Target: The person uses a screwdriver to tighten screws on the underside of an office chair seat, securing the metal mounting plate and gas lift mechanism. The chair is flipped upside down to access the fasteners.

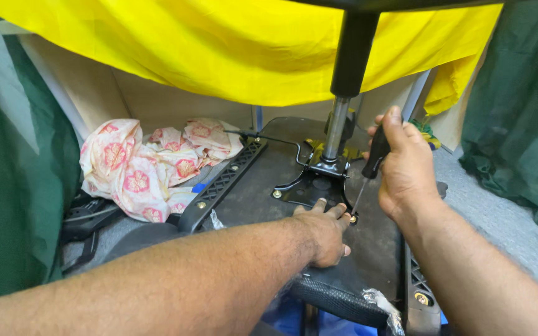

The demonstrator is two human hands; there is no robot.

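Left hand (324,233) flat on seat underside (250,199); right hand (406,165) clenching screwdriver (368,171), apparently on screw (352,218); could slip onto nearby fingers.

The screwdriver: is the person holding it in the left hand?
No, the right hand grips the screwdriver by its black handle, while the left hand rests flat on the chair seat underside near the tip.

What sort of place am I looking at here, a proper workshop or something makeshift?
Likely a makeshift repair spot, not a fitted workshop. An upturned office chair seat lies on the floor, yellow cloth and green sheeting hang around it, and the right hand works a screwdriver at the seat's metal bracket.
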